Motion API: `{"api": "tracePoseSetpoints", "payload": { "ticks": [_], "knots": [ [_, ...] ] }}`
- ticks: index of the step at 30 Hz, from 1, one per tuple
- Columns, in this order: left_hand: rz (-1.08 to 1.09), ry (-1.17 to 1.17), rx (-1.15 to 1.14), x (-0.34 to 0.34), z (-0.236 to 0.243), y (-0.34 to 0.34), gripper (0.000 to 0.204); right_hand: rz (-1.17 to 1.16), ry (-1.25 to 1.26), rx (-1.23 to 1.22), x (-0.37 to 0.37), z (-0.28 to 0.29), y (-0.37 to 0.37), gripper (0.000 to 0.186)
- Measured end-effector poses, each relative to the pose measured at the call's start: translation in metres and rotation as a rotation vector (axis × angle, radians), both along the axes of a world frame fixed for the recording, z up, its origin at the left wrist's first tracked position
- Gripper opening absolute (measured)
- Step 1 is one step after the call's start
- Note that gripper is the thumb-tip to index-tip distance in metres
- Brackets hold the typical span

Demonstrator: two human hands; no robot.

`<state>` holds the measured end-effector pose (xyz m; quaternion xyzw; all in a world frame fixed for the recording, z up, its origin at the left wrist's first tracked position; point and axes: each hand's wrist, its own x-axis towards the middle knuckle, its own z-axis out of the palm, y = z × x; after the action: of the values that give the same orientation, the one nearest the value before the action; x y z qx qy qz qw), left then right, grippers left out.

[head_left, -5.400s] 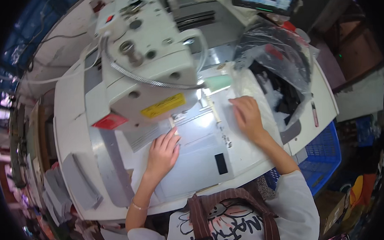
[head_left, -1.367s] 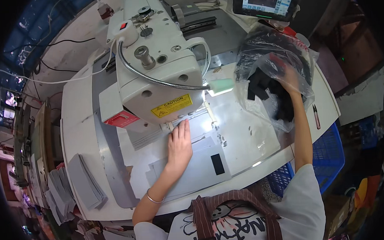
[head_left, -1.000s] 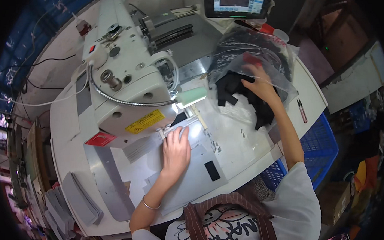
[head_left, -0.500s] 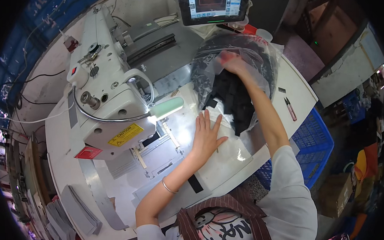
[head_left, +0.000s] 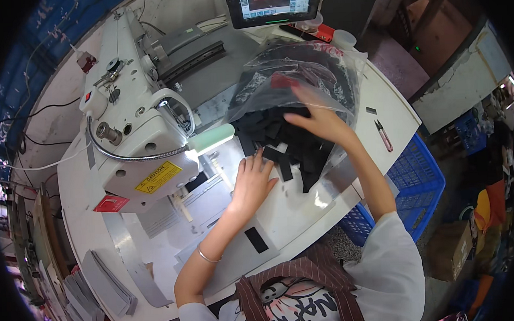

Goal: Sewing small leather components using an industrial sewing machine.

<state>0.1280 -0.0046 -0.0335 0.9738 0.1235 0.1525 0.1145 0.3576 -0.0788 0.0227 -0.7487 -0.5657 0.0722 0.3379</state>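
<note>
A heap of small black fabric pieces (head_left: 293,144) spills from a clear plastic bag (head_left: 299,78) on the white sewing table (head_left: 305,207). My right hand (head_left: 318,120) reaches across the heap, fingers spread over the pieces at the bag's mouth. My left hand (head_left: 251,181) lies flat on the table beside the heap, its fingertips touching the nearest black pieces. A white industrial sewing machine (head_left: 135,137) stands to the left of both hands.
A single black patch (head_left: 256,239) lies on the table near me. A screen (head_left: 273,2) stands at the back. Small snips (head_left: 383,136) lie at the right edge. A blue crate (head_left: 418,182) sits below the table. Grey fabric stacks (head_left: 104,282) lie at the lower left.
My left hand has slid right from the needle area to the black pieces. My right hand has gone from the table to the bag and now spreads over the heap.
</note>
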Motion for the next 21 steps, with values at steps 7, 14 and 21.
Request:
{"api": "tracePoseSetpoints", "payload": {
  "ticks": [7, 14, 21],
  "knots": [
    [-0.049, -0.215, -0.204, -0.009, 0.011, 0.017, 0.029, 0.262, -0.274, -0.268, -0.05, -0.017, -0.093, 0.069],
    [-0.116, -0.256, -0.38, 0.021, -0.001, 0.022, 0.021, 0.063, -0.224, 0.059, -0.046, -0.038, -0.052, 0.039],
    [-0.108, -0.229, -0.307, -0.015, 0.008, -0.006, 0.032, -0.325, -0.512, 0.031, -0.015, -0.057, -0.007, 0.034]
  ]
}}
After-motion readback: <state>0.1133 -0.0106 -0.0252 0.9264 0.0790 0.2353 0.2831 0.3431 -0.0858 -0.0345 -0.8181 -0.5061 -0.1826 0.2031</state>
